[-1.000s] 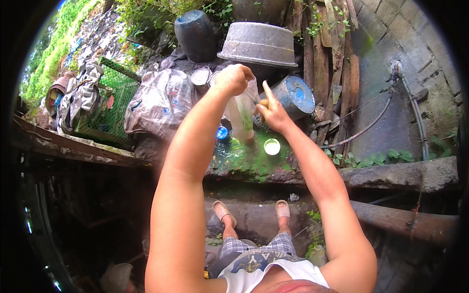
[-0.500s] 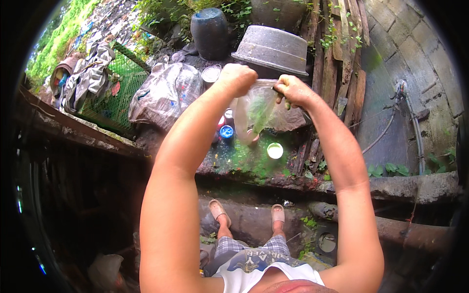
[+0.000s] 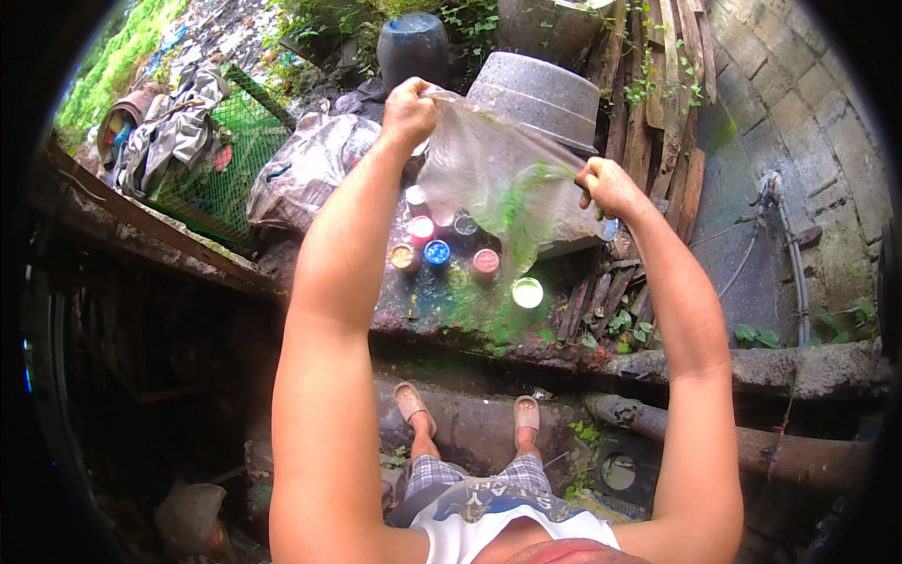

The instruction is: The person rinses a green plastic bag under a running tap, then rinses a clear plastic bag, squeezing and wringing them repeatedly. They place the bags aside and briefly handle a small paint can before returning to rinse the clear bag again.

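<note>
Held up between both hands is a clear plastic bag (image 3: 470, 155) with green smears, its top edge stretched taut. My left hand (image 3: 411, 113) is closed on one corner, and my right hand (image 3: 613, 188) grips the opposite one. Below the bag, several small paint jars stand on the stained ledge: a blue one (image 3: 437, 252), an orange one (image 3: 403, 258), a pink one (image 3: 421, 228), a dark one (image 3: 465, 226) and a reddish one (image 3: 485, 263). Apart from them, to the right, sits a pale green open jar (image 3: 527, 293). The bag's lower tip hangs just above it.
Behind the bag lies an upturned grey tub (image 3: 540, 94), with a dark plastic drum (image 3: 413, 52) to its left. A whitish sack (image 3: 315, 160) and green netting (image 3: 225, 150) lie at left. Old planks (image 3: 648, 103) lean near the block wall (image 3: 799, 103).
My hands have moved apart, spreading the bag wide where it was bunched. The left hand went left and up, the right hand right and slightly down. More jars now show beneath.
</note>
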The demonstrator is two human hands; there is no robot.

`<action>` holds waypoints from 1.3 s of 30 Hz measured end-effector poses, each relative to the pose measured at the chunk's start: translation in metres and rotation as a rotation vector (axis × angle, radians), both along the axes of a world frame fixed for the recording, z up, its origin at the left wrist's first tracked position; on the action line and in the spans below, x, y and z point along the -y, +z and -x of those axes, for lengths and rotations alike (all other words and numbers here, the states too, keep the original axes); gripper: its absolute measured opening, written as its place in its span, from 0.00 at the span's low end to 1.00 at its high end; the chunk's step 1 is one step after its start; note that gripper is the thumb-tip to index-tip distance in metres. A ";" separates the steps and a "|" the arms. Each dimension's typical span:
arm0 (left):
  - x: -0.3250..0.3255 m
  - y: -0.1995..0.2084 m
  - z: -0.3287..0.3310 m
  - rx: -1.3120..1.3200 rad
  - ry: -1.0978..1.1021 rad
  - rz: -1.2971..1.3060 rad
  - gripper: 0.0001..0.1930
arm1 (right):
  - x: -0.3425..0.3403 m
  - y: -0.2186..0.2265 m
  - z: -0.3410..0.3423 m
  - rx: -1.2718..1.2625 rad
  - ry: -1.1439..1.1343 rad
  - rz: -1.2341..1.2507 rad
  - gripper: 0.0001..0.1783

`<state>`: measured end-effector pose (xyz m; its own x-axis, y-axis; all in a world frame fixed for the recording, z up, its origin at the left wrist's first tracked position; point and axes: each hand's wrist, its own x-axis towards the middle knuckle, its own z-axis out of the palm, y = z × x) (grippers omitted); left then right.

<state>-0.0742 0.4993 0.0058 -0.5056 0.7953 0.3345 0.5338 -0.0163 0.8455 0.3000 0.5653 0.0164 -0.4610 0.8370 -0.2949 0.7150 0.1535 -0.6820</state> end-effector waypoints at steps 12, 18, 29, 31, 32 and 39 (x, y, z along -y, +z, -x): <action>0.033 0.050 0.063 0.002 0.631 0.050 0.18 | -0.032 -0.030 -0.065 -0.018 -0.177 -0.024 0.10; 0.026 0.015 0.072 -0.388 0.424 0.195 0.29 | -0.017 -0.008 -0.042 -0.200 -0.128 -0.040 0.11; -0.011 -0.001 -0.060 -0.251 -0.056 0.522 0.22 | 0.053 0.008 0.046 -0.288 0.132 -0.003 0.10; -0.005 0.002 -0.063 -0.328 -0.056 0.581 0.21 | 0.058 0.004 0.032 -0.270 0.145 0.006 0.09; 0.000 0.002 -0.061 -0.337 -0.053 0.602 0.20 | 0.065 0.002 0.027 -0.272 0.134 0.038 0.09; 0.000 -0.010 -0.065 -0.558 0.005 0.563 0.21 | 0.100 -0.022 -0.034 -0.103 0.152 0.084 0.13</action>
<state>-0.0096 0.4990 -0.0045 -0.3856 0.9185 0.0881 0.8803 0.3376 0.3332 0.3336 0.4649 -0.0058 -0.6112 0.7300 -0.3058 0.6140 0.1934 -0.7653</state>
